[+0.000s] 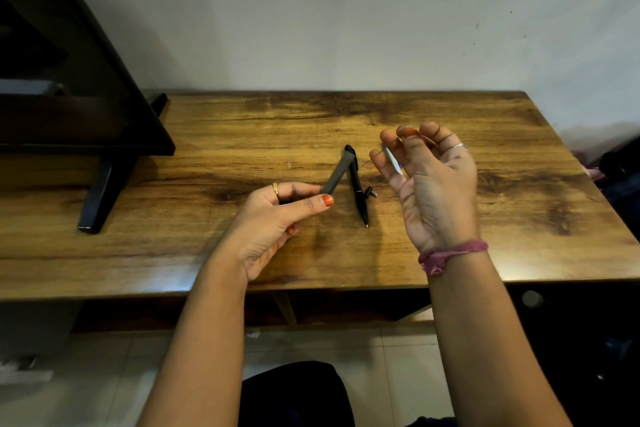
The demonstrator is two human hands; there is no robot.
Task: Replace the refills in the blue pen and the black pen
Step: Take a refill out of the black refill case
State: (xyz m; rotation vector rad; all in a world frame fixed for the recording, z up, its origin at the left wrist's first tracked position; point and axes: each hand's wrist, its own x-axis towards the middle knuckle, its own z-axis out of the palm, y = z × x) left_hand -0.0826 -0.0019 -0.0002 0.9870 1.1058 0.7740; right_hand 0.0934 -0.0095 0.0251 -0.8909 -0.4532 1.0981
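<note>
My left hand (277, 218) pinches the lower end of a dark grey pen barrel (337, 174), which points up and to the right above the desk. My right hand (429, 180) is raised palm-up, fingers loosely curled around a thin white refill (394, 159) with a blue mark near its tip. The black pen (357, 187) lies on the wooden desk (346, 121) between my hands, tip toward me. A small dark pen part (370, 191) lies just right of it.
A dark monitor stand or shelf (86, 121) occupies the desk's left end, with its foot (98, 198) reaching toward the front. The wall runs along the desk's far edge. My dark-clothed knee (294, 392) shows below the front edge.
</note>
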